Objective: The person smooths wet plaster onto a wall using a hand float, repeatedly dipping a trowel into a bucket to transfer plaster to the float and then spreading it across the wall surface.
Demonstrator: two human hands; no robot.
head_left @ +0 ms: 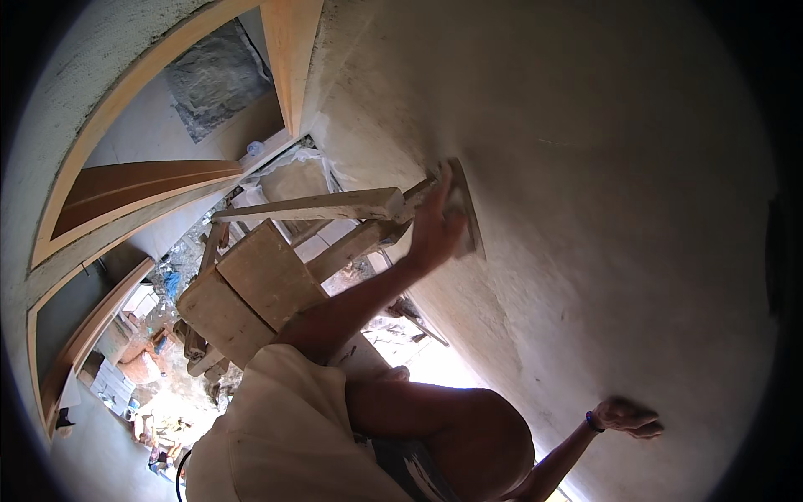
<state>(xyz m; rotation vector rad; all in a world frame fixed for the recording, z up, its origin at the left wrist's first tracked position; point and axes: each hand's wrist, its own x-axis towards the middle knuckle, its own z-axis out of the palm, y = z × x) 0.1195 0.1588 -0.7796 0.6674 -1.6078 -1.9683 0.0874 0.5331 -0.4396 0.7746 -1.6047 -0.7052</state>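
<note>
My left hand (433, 230) is closed around a flat plastering float (471, 213) whose face lies against the plastered wall (585, 276). The float shows almost edge-on, and the hand is slightly blurred. Lower down on the right, my right hand (627, 417), with a dark blue band at the wrist, is held out beside the same wall. Its fingers look loosely stretched, and nothing shows in them. Shadow hides whether it touches the wall. A bent knee (456, 431) comes between my two arms.
A wooden plank platform (259, 276) stands below me on the left, with timber beams (318, 206) reaching toward the wall. Wooden frames (284, 63) border openings at the upper left. Rubble and light-coloured sheets lie on the floor far below. Another person (156, 456) appears at the lower left.
</note>
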